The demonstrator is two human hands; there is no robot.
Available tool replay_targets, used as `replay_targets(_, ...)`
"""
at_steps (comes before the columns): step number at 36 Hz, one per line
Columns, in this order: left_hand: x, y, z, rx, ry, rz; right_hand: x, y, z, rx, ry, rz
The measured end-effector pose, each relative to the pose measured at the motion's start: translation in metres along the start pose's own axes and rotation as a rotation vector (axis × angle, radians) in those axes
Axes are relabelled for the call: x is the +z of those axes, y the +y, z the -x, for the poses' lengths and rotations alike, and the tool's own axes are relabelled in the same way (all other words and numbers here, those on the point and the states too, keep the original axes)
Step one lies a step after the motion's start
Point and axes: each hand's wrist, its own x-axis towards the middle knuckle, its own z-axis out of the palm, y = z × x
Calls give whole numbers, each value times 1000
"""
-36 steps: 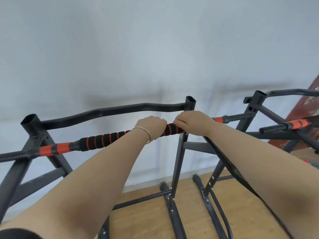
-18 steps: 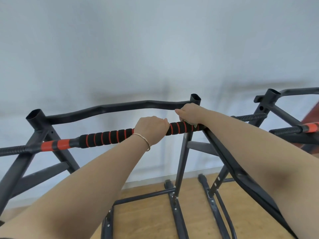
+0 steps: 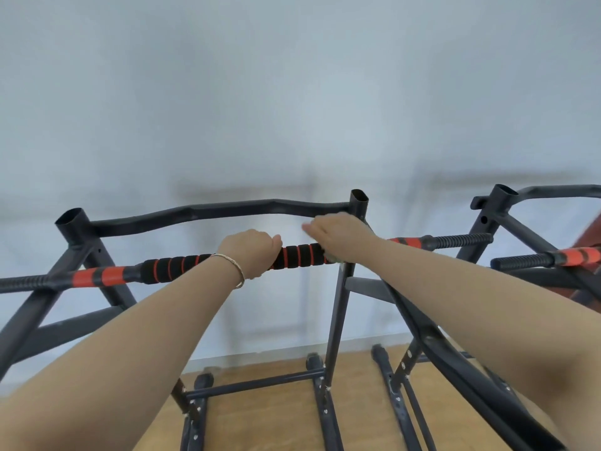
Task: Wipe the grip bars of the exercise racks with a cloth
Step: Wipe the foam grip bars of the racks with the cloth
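A black foam grip bar with orange rings runs across the near exercise rack. My left hand, a bracelet on its wrist, grips the bar at its middle. My right hand curls over the bar a short way to the right, beside the rack's upright post. A small bit of greenish cloth shows under that palm; the rest of the cloth is hidden by the hand. A second rack with its own orange-and-black grip bar stands at the right.
A pale wall lies close behind the racks. The racks' black feet and crossbars rest on a wooden floor. A slanted black frame strut passes under my right forearm. Something reddish-brown sits at the far right edge.
My right hand has slid to the right along the bar, away from my left hand, uncovering a stretch of foam between them. My left hand keeps its grip.
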Motion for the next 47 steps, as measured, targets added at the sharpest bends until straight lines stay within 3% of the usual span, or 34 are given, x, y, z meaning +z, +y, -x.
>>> replay_targets(2,3,2,1,0,1,-7,11,1,3,-65,-35,223)
replay_targets(4,4,4,2,3,43,-45,12,3,-4,-108,5,247)
replay_targets(9,6,6,5,-15,79,-78,4,-2,-25,-12,-150,267)
replay_targets(14,6,4,5,-14,77,-64,1,-2,-43,146,-184,91)
replay_targets(16,1,2,4,-6,44,-36,-1,-4,-43,188,-44,-81)
replay_targets(19,-3,-3,0,4,1,36,-4,-10,-33,203,184,-592)
replay_targets(21,-5,-7,0,16,20,43,-6,-23,-25,172,176,-659)
replay_targets(24,-4,-21,4,-60,50,19,1,-36,-18,56,-64,-115)
replay_targets(26,0,-33,13,-141,23,7,14,-34,-11,-64,-117,191)
replay_targets(29,14,-42,24,-168,-28,-10,25,-25,-4,-260,-13,360)
replay_targets(33,19,-37,31,-145,24,-57,25,-27,-17,-348,-23,522)
replay_targets(43,19,-32,39,-175,73,-87,15,-38,-53,65,-274,123)
replay_targets(45,19,-32,40,-166,73,-68,14,-41,-59,111,-228,-10)
replay_targets(47,20,-34,39,-152,79,-41,10,-46,-60,208,-81,-299)
